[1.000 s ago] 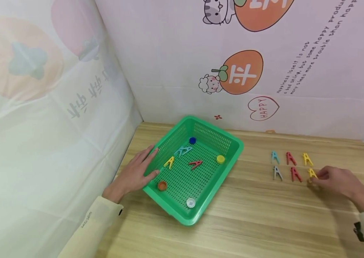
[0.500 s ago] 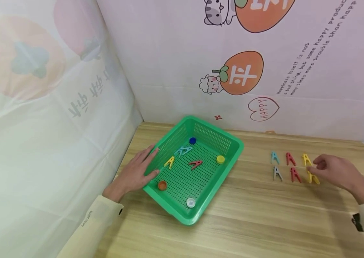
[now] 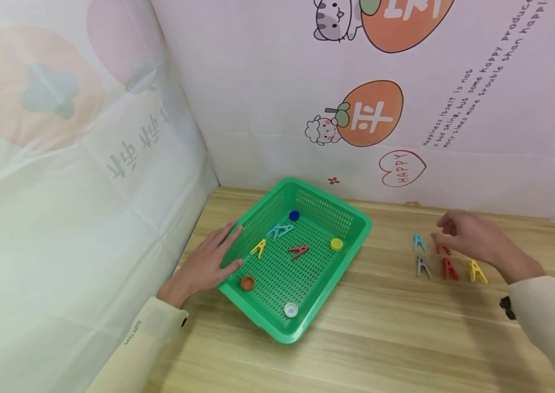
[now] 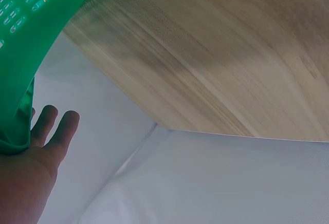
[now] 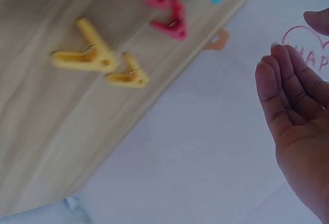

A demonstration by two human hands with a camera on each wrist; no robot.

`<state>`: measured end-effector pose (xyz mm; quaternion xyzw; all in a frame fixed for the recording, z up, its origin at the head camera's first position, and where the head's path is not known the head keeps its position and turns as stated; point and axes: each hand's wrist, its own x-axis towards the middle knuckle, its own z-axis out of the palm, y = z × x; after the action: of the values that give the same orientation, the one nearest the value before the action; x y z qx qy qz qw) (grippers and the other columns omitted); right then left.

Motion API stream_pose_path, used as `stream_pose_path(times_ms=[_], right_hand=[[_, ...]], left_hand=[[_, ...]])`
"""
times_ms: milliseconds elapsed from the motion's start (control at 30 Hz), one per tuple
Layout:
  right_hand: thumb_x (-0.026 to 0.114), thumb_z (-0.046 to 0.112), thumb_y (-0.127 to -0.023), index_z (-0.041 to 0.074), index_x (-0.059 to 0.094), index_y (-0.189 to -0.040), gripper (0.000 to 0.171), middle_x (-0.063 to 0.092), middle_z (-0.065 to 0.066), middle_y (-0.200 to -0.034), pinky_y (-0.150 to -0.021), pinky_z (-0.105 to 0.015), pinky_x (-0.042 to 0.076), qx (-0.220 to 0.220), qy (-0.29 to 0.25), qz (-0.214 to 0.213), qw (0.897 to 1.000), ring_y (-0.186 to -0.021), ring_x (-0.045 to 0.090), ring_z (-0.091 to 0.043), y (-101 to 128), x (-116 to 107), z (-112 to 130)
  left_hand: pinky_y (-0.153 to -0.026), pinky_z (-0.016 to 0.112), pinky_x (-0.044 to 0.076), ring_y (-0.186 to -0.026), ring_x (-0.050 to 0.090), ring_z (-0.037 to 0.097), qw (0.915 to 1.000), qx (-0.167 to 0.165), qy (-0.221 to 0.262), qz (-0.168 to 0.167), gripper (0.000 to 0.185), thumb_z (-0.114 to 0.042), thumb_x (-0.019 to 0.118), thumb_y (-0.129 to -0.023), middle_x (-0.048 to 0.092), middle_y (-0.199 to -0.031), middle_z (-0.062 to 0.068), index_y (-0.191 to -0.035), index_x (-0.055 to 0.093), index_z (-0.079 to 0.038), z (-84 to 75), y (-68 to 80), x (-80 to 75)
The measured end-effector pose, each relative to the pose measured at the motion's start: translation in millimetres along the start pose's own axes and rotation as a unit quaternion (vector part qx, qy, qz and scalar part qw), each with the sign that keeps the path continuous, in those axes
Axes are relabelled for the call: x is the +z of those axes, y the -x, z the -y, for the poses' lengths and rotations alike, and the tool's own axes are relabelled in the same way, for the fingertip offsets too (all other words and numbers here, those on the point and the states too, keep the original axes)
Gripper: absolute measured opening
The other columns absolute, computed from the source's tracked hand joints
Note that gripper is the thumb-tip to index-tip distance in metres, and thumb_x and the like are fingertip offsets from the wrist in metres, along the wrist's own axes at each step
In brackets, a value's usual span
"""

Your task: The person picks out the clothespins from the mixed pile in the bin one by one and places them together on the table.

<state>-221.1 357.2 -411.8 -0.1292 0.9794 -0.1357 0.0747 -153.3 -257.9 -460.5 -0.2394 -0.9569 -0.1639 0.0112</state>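
right hand (image 3: 473,240) hovers above the clothespins laid out on the wooden table (image 3: 405,327), right of the green basket (image 3: 356,232); fingers loosely curled, nothing held, palm bare in the wrist view. it partly hides the far red clothespin (image 3: 443,250) and covers the far yellow one in the head view. teal clothespin (image 3: 419,242) sits just left of the hand; grey clothespin (image 3: 422,266), near red clothespin (image 3: 449,268) and near yellow clothespin (image 3: 476,271) lie in a row below it. left hand (image 3: 206,265) rests flat, fingers straight, against the basket's left wall. inside the basket: yellow, teal and red clothespins, plus blue cap (image 3: 294,215), yellow cap (image 3: 336,244), orange cap (image 3: 247,283), white cap (image 3: 291,310).
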Motion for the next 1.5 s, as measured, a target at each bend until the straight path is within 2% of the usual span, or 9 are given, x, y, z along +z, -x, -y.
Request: stream_pose_path(times_ms=[333, 533, 767, 933, 1267, 1500], right_hand=[[0.076, 0.036, -0.099, -0.007, 0.073, -0.117, 0.046, 0.076, -0.016, -0.106, -0.087, -0.055, 0.06, -0.059, 0.011, -0.022, 0.998, -0.096, 0.071, -0.028, -35.1, -7.1, 43.7], [0.076, 0.035, -0.099, -0.005, 0.073, -0.117, 0.044, 0.075, -0.014, -0.104, -0.084, -0.052, 0.06, -0.091, 0.015, -0.028, 0.995, -0.095, 0.069, -0.026, -49.8, -11.6, 69.1], [0.079, 0.029, -0.097, -0.002, 0.075, -0.114, 0.036, 0.078, -0.013, -0.102, -0.086, -0.052, 0.062, -0.13, 0.009, -0.038, 0.991, -0.094, 0.071, -0.025, -62.7, -14.3, 97.0], [0.08, 0.027, -0.095, 0.0, 0.075, -0.115, 0.033, 0.079, -0.012, -0.105, -0.089, -0.051, 0.063, -0.142, 0.0, -0.032, 0.989, -0.097, 0.073, -0.026, -70.7, -12.6, 115.5], [0.075, 0.025, -0.096, 0.002, 0.077, -0.116, 0.03, 0.077, -0.008, -0.104, -0.085, -0.047, 0.064, -0.179, 0.02, -0.026, 0.983, -0.093, 0.069, -0.022, -83.6, -12.2, 150.5], [0.078, 0.022, -0.096, 0.001, 0.075, -0.116, 0.028, 0.075, -0.01, -0.106, -0.085, -0.046, 0.063, -0.205, 0.034, -0.003, 0.978, -0.091, 0.067, -0.023, -89.6, -12.4, 174.8]], left_hand=[[-0.129, 0.064, 0.035, -0.163, 0.032, 0.046, 1.0, 0.004, -0.003, -0.001, 0.082, -0.044, 0.06, -0.11, 0.02, -0.183, 0.014, -0.175, 0.024, -0.011, 0.9, -1.4, 0.9], [-0.13, 0.064, 0.035, -0.163, 0.032, 0.046, 1.0, 0.001, -0.002, 0.002, 0.082, -0.044, 0.06, -0.109, 0.019, -0.183, 0.013, -0.175, 0.024, -0.011, 0.8, -1.2, 0.6], [-0.13, 0.064, 0.034, -0.162, 0.032, 0.047, 1.0, 0.001, 0.002, 0.0, 0.082, -0.043, 0.061, -0.109, 0.02, -0.183, 0.015, -0.175, 0.024, -0.01, -0.1, -0.5, -0.6], [-0.129, 0.064, 0.035, -0.162, 0.032, 0.047, 1.0, 0.003, 0.005, 0.0, 0.082, -0.042, 0.061, -0.109, 0.021, -0.182, 0.016, -0.175, 0.024, -0.009, -0.6, -0.8, -1.6], [-0.129, 0.064, 0.036, -0.162, 0.033, 0.046, 1.0, -0.001, 0.006, 0.004, 0.083, -0.044, 0.06, -0.109, 0.022, -0.182, 0.015, -0.175, 0.024, -0.01, 0.9, -1.6, -1.1], [-0.129, 0.064, 0.035, -0.163, 0.032, 0.045, 1.0, -0.003, 0.004, 0.007, 0.082, -0.045, 0.059, -0.11, 0.019, -0.183, 0.012, -0.175, 0.023, -0.011, 2.2, -0.9, -1.2]])
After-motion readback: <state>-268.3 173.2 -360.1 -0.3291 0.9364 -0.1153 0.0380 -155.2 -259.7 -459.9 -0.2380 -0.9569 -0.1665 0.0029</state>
